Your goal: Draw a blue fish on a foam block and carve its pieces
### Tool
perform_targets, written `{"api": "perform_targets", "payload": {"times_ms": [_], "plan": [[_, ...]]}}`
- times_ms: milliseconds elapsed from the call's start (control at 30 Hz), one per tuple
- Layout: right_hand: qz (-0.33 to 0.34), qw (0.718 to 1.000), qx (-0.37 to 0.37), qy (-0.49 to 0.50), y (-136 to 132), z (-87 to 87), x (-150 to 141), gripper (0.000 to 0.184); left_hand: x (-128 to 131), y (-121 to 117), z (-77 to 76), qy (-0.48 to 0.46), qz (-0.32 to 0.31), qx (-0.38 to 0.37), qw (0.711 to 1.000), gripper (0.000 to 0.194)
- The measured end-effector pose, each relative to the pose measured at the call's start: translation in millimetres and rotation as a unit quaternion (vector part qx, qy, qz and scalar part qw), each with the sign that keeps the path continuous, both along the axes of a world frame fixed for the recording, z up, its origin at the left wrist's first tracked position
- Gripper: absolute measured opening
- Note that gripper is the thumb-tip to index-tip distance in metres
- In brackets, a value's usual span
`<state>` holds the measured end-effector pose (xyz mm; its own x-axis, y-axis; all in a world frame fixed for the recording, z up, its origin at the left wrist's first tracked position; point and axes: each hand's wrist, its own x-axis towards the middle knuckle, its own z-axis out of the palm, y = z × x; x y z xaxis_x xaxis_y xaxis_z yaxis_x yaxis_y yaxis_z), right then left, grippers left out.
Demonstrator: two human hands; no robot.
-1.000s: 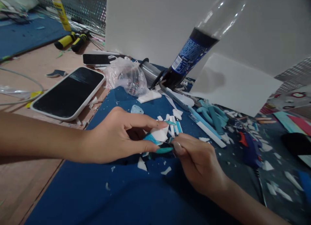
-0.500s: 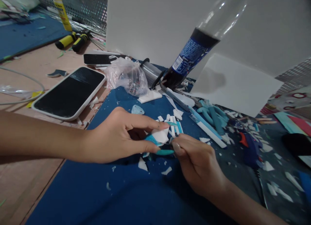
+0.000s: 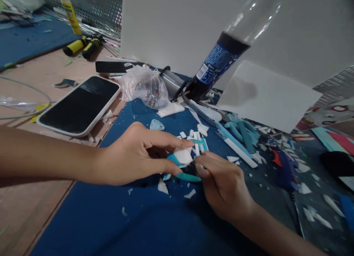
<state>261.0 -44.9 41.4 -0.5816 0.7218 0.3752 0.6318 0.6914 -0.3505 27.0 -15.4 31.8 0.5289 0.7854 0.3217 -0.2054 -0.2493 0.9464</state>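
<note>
My left hand (image 3: pixel 141 152) comes in from the left, its thumb and forefinger bent around a small white and blue piece (image 3: pixel 183 156). Long teal nails tip those fingers. Close against the piece, my right hand (image 3: pixel 222 178) is closed in a pinch on a thin dark tool (image 3: pixel 190 169), mostly hidden by the fingers, so its kind is unclear. White and blue strips (image 3: pixel 199 142) lie just beyond both hands. White offcuts (image 3: pixel 162 186) are scattered on the blue mat (image 3: pixel 118 230) nearer me.
A phone (image 3: pixel 80 106) lies at left beside a plastic bag (image 3: pixel 145 86). Behind stand a dark-drink bottle (image 3: pixel 218 62) and a white board (image 3: pixel 171 31). To the right are a light-blue cutter (image 3: pixel 235 147), blue-handled pliers (image 3: pixel 243 132) and a glue gun (image 3: pixel 286 171) with its cord.
My left thumb has shifted slightly right and down, and its nail now reaches to my right fingers. Both hands otherwise keep nearly the same place around the piece.
</note>
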Motion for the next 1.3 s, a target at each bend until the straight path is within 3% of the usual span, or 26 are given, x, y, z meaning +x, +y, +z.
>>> {"api": "perform_targets", "payload": {"times_ms": [333,733,1000,1300], "plan": [[-0.012,0.999,0.034,0.004,-3.2,-4.7,-0.1,0.048,-4.0,0.0,-1.1,0.062,0.015,0.096,0.993,0.027],[-0.026,0.999,0.035,0.001,-1.5,-6.1,7.1,0.050,-4.7,0.0,-4.0,0.078,0.011,0.002,0.997,0.031],[-0.027,0.999,0.045,-0.007,-2.1,-5.0,4.2,0.044,-2.6,-0.1,-3.3,0.058,0.031,0.013,0.998,0.026],[-0.028,0.998,0.053,-0.010,-4.2,-6.5,3.3,0.040,1.7,-2.8,-2.1,0.017,0.021,-0.027,0.999,0.022]]}}
